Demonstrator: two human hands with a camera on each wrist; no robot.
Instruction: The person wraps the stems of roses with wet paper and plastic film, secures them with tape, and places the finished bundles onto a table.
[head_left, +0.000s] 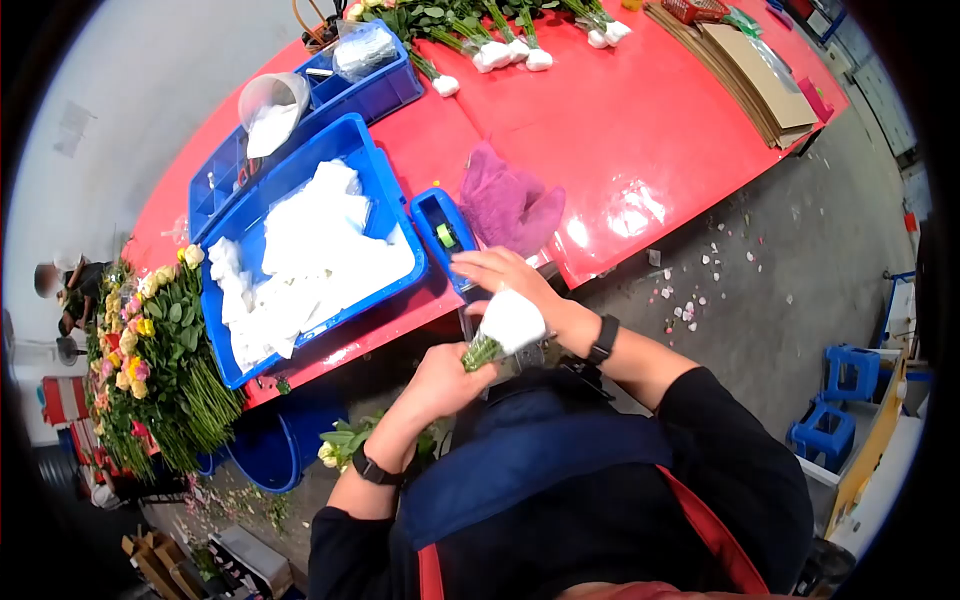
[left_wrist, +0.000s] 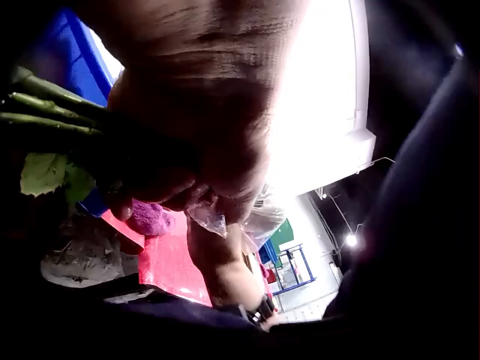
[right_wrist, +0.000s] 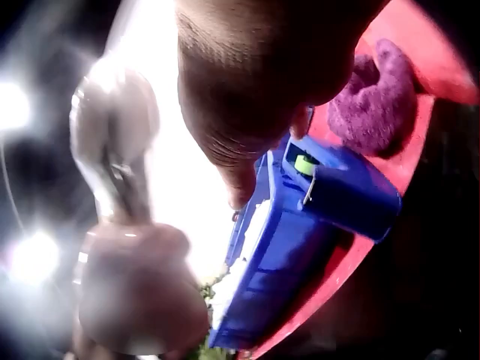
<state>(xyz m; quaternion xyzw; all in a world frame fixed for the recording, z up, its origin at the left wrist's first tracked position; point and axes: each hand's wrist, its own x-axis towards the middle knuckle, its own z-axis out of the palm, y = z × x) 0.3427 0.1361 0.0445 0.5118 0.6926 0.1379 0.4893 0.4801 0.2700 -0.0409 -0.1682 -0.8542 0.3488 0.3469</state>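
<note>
In the head view my left hand (head_left: 445, 385) grips green stems (head_left: 482, 352), whose end is a white wad (head_left: 514, 320) wrapped in clear plastic. Stems cross the left wrist view beside my left hand (left_wrist: 202, 127). My right hand (head_left: 520, 288) is above the wad, fingers extended beside a blue tape dispenser (head_left: 437, 212) with a green roll. The right wrist view has my right hand (right_wrist: 262, 82) over the dispenser (right_wrist: 352, 195), its thumb and a fingertip apart, with nothing seen between them. The plastic-wrapped end (right_wrist: 116, 120) rises from my left hand (right_wrist: 142, 292) there.
A blue tray (head_left: 213, 320) of white sheets and a divided blue bin (head_left: 395, 90) stand on the red table (head_left: 560, 130). A purple cloth (head_left: 510, 200) lies by the dispenser. Wrapped bouquets (head_left: 490, 40) and cardboard (head_left: 755, 85) are farther back; roses (head_left: 150, 340) are at left.
</note>
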